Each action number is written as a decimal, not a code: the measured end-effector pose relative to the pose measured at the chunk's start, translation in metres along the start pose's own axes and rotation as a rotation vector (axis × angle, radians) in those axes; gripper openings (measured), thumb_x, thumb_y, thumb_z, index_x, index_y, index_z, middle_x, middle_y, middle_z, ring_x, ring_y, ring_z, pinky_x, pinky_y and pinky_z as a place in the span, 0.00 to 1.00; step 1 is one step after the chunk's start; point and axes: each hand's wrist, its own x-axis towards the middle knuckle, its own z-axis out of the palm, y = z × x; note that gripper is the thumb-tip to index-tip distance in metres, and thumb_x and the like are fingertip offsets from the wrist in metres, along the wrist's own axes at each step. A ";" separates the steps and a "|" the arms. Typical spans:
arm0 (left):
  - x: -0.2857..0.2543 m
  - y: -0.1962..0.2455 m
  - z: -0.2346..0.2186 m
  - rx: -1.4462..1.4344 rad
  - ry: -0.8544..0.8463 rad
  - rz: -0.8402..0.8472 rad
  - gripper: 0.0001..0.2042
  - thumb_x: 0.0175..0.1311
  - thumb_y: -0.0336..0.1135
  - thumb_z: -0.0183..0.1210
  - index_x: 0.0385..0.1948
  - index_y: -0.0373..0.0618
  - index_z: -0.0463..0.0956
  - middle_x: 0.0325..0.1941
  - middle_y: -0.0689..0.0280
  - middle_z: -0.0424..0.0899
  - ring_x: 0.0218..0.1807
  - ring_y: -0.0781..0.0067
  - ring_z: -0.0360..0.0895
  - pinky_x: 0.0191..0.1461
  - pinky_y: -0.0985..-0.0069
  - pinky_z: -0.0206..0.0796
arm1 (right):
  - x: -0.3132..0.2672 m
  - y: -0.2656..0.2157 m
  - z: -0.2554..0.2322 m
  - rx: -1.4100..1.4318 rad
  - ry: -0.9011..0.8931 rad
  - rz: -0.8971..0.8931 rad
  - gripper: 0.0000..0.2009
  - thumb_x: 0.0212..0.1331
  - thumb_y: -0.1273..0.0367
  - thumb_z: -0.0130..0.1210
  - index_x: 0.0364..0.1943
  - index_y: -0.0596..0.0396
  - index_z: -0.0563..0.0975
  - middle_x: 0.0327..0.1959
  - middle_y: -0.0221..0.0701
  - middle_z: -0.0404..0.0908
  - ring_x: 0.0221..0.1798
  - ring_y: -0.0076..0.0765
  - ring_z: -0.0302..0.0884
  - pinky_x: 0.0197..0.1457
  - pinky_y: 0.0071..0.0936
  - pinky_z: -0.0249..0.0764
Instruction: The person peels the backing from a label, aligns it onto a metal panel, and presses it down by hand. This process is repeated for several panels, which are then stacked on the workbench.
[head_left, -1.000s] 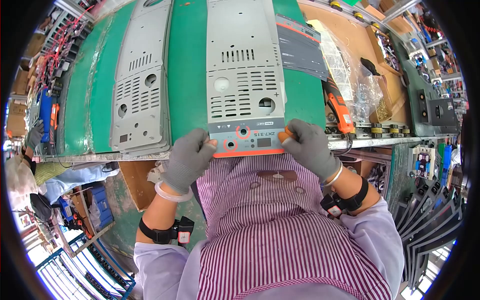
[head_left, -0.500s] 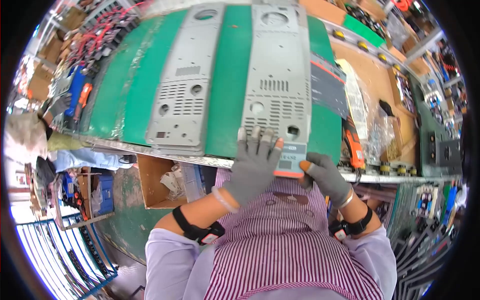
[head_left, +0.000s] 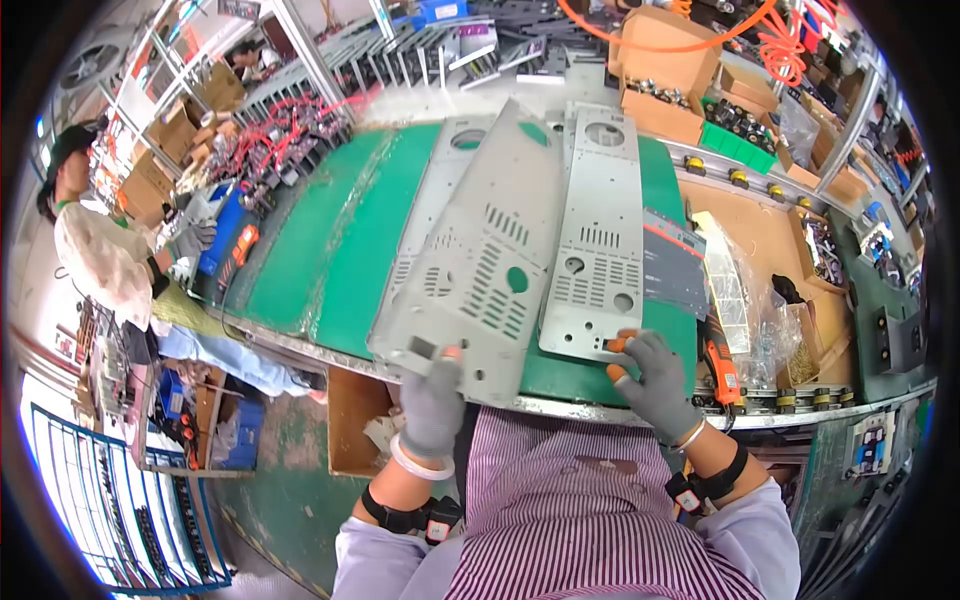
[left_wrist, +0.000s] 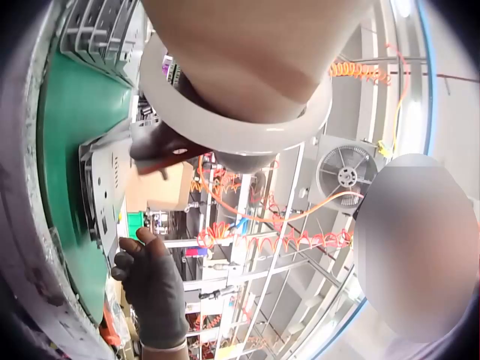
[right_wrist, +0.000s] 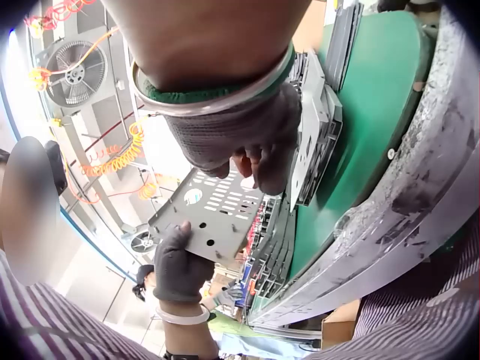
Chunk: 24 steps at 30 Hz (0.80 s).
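Observation:
A long grey perforated panel (head_left: 480,270) is tilted above the left panel stack, its near end pinched by the left hand (head_left: 433,408), thumb on top. In the right wrist view the left hand (right_wrist: 180,266) grips that panel (right_wrist: 214,217) by its edge. The right hand (head_left: 655,388) is beside the near right corner of another panel stack (head_left: 598,220), fingers bent; whether it touches the stack cannot be told. Dark printed sheets with an orange stripe (head_left: 675,270) lie right of that stack.
An orange-and-black power tool (head_left: 720,365) lies at the right edge of the green table (head_left: 345,250). Behind are a green bin (head_left: 738,145) and an open carton (head_left: 665,75). Another person in a dark hat (head_left: 75,170) works at the left.
The left hand has moved left and now holds a raised, tilted panel. The printed strip at the right stack's near end is no longer seen there. The head view shows more of the background.

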 end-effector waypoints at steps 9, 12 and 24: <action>0.051 -0.016 -0.042 -0.387 0.092 -0.039 0.23 0.61 0.34 0.54 0.58 0.39 0.61 0.53 0.58 0.72 0.53 0.63 0.73 0.53 0.64 0.70 | -0.001 0.033 0.020 -0.391 -0.123 -0.102 0.28 0.48 0.56 0.57 0.54 0.51 0.67 0.60 0.41 0.62 0.69 0.49 0.50 0.67 0.40 0.54; 0.071 -0.043 -0.060 -0.350 0.108 -0.071 0.23 0.61 0.34 0.54 0.58 0.40 0.61 0.55 0.58 0.71 0.54 0.61 0.72 0.54 0.61 0.69 | -0.002 0.039 0.021 -0.415 -0.133 -0.115 0.28 0.48 0.56 0.56 0.54 0.51 0.67 0.60 0.41 0.62 0.69 0.48 0.50 0.68 0.41 0.52; 0.069 -0.085 -0.086 -0.576 0.212 -0.397 0.21 0.62 0.27 0.51 0.58 0.39 0.61 0.55 0.58 0.72 0.56 0.59 0.71 0.56 0.59 0.70 | -0.003 0.038 0.019 -0.390 -0.100 -0.151 0.29 0.47 0.59 0.58 0.56 0.50 0.67 0.60 0.40 0.62 0.68 0.48 0.52 0.68 0.41 0.53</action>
